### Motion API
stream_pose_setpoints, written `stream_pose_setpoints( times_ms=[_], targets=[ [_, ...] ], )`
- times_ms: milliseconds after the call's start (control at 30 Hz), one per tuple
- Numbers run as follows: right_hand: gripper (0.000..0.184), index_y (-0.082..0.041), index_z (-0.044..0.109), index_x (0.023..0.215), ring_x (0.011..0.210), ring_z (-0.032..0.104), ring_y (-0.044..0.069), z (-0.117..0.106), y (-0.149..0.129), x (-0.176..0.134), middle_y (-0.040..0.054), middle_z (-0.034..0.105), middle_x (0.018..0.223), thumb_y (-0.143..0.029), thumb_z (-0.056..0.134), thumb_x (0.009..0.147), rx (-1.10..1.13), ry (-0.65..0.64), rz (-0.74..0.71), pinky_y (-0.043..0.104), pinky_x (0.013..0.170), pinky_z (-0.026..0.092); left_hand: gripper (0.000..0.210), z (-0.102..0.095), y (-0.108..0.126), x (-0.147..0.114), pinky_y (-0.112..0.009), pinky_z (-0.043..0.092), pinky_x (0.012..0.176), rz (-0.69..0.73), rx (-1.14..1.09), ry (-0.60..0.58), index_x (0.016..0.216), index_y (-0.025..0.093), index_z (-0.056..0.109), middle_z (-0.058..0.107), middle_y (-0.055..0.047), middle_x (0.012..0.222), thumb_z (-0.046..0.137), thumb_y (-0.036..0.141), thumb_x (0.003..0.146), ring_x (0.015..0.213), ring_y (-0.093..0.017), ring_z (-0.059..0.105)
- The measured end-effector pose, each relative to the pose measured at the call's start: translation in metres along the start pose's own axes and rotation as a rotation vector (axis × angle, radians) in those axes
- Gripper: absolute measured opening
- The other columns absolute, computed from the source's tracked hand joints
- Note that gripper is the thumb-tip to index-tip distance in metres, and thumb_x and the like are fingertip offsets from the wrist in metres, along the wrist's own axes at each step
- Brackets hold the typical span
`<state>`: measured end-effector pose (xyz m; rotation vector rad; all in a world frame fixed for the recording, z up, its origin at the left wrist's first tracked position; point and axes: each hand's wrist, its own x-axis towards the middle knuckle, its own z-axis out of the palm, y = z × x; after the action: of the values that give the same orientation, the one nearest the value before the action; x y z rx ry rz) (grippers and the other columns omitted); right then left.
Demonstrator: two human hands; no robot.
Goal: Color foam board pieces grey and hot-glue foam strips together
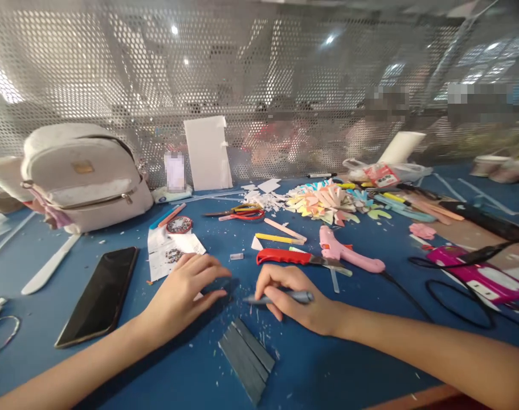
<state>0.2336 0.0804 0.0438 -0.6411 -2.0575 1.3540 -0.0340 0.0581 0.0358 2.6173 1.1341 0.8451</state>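
My right hand (291,293) grips a slim grey pen-shaped tool (299,297), its thin tip pointing left just above the blue table. Whether it is a pen or a craft knife I cannot tell. Across from the tip, my left hand (191,287) rests with fingers stretched and thumb apart, holding nothing that I can see. Dark grey flat strips (246,359) lie side by side below and between both hands, with small scraps scattered about. Just beyond my right hand lies a red-handled knife (285,257). White paper (159,265) with small beads lies behind my left hand.
A black phone (101,296) and white backpack (82,176) are at left. Behind the knife lie a pink glue gun (348,253), scissors (246,213) and a pile of coloured paper pieces (323,202). A magenta power strip (477,273) with black cables sits right.
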Motion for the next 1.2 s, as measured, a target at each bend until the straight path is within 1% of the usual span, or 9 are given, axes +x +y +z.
stream_pose_setpoints(
  times_ms=[67, 200, 267, 367, 500, 633, 733, 900, 1200],
  targets=[
    [0.026, -0.017, 0.060, 0.088, 0.047, 0.050, 0.011, -0.004, -0.006, 0.004, -0.0051, 0.053, 0.054, -0.038, 0.051, 0.101, -0.074, 0.050, 0.024, 0.022, 0.051, 0.038, 0.025, 0.003, -0.006, 0.019, -0.046, 0.052, 0.093, -0.044, 0.088, -0.029, 0.125, 0.020, 0.061, 0.064, -0.007, 0.119, 0.060, 0.030, 0.102, 0.106, -0.024, 0.063],
    [0.029, -0.019, 0.057, 0.081, 0.044, 0.047, 0.011, -0.014, -0.017, 0.006, -0.0074, 0.048, 0.049, -0.038, 0.051, 0.101, -0.174, 0.101, 0.049, 0.024, 0.054, 0.037, 0.030, 0.016, -0.021, 0.056, -0.046, 0.056, 0.094, -0.096, 0.199, -0.114, 0.125, 0.017, 0.062, 0.065, -0.009, 0.124, 0.064, 0.034, 0.100, 0.108, -0.024, 0.066],
    [0.031, -0.019, 0.058, 0.080, 0.045, 0.046, 0.012, -0.019, -0.023, 0.001, -0.0071, 0.048, 0.049, -0.039, 0.049, 0.102, -0.207, 0.111, 0.058, 0.026, 0.058, 0.040, 0.029, 0.023, -0.028, 0.068, -0.045, 0.058, 0.091, -0.110, 0.223, -0.163, 0.123, 0.017, 0.063, 0.065, -0.009, 0.123, 0.065, 0.035, 0.100, 0.106, -0.024, 0.067],
    [0.031, -0.020, 0.056, 0.079, 0.052, 0.050, 0.014, -0.025, -0.031, -0.008, -0.0058, 0.051, 0.052, -0.037, 0.048, 0.103, -0.237, 0.141, 0.059, 0.030, 0.070, 0.045, 0.029, 0.027, -0.035, 0.075, -0.043, 0.059, 0.089, -0.124, 0.222, -0.222, 0.123, 0.016, 0.063, 0.066, -0.009, 0.122, 0.065, 0.035, 0.100, 0.103, -0.022, 0.068],
    [0.023, -0.021, 0.056, 0.085, 0.059, 0.055, 0.015, -0.030, -0.036, -0.016, -0.0058, 0.055, 0.058, -0.035, 0.050, 0.102, -0.220, 0.153, 0.042, 0.034, 0.083, 0.048, 0.029, 0.021, -0.039, 0.067, -0.043, 0.059, 0.088, -0.134, 0.180, -0.259, 0.123, 0.017, 0.063, 0.066, -0.009, 0.122, 0.064, 0.035, 0.100, 0.102, -0.022, 0.068],
    [0.018, -0.020, 0.059, 0.094, 0.069, 0.060, 0.017, -0.030, -0.037, -0.016, -0.0029, 0.060, 0.066, -0.034, 0.052, 0.100, -0.178, 0.128, 0.021, 0.035, 0.083, 0.047, 0.027, 0.012, -0.034, 0.053, -0.041, 0.060, 0.086, -0.147, 0.091, -0.244, 0.121, 0.017, 0.064, 0.067, -0.008, 0.119, 0.064, 0.035, 0.101, 0.099, -0.021, 0.068],
    [0.021, -0.019, 0.061, 0.100, 0.077, 0.062, 0.018, -0.027, -0.040, -0.015, -0.0003, 0.063, 0.072, -0.036, 0.050, 0.101, -0.146, 0.115, -0.008, 0.036, 0.085, 0.046, 0.026, 0.005, -0.022, 0.043, -0.039, 0.060, 0.084, -0.166, 0.006, -0.172, 0.119, 0.016, 0.064, 0.067, -0.008, 0.117, 0.064, 0.035, 0.101, 0.097, -0.020, 0.068],
    [0.023, -0.019, 0.063, 0.102, 0.077, 0.062, 0.018, -0.021, -0.049, -0.017, -0.0006, 0.063, 0.072, -0.036, 0.048, 0.103, -0.104, 0.092, -0.048, 0.037, 0.088, 0.044, 0.023, -0.004, 0.002, 0.031, -0.039, 0.059, 0.085, -0.161, -0.094, -0.062, 0.116, 0.017, 0.065, 0.068, -0.007, 0.115, 0.063, 0.035, 0.101, 0.096, -0.020, 0.068],
    [0.022, -0.018, 0.063, 0.103, 0.075, 0.060, 0.017, -0.010, -0.050, -0.016, -0.0010, 0.062, 0.072, -0.035, 0.049, 0.103, -0.049, 0.044, -0.069, 0.034, 0.084, 0.044, 0.020, -0.014, 0.035, 0.025, -0.036, 0.059, 0.081, -0.101, -0.154, -0.006, 0.107, 0.016, 0.067, 0.069, -0.005, 0.105, 0.064, 0.035, 0.101, 0.090, -0.018, 0.068]
  ],
)
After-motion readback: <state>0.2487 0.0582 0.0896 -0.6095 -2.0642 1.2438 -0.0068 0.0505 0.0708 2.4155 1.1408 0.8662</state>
